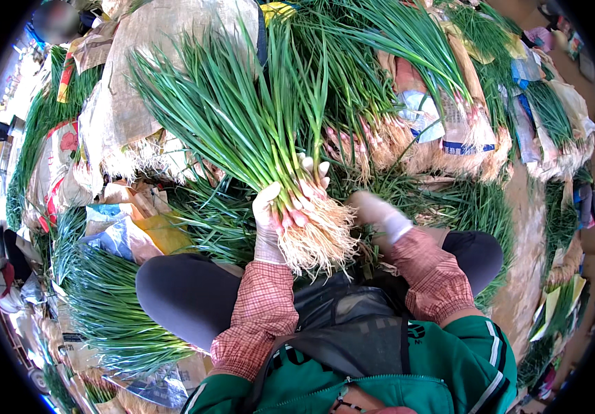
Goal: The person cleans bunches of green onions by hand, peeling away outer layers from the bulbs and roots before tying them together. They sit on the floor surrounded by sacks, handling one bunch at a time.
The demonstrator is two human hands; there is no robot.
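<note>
My left hand, in a pale glove, is closed around a bunch of spring onions just above their pinkish bulbs. The long green leaves fan out away from me to the upper left. A mass of straw-coloured roots hangs from the near end of the bunch. Just right of these roots is my right hand, also in a pale glove and smeared by motion, so its fingers cannot be made out. Checked sleeve covers reach up both forearms.
Loose green leaves lie ahead of my bent knees. Beyond them are stacked spring onions and a large beige sack. Another leafy pile is at my left, beside a blue and yellow bag. Bare floor shows on the right.
</note>
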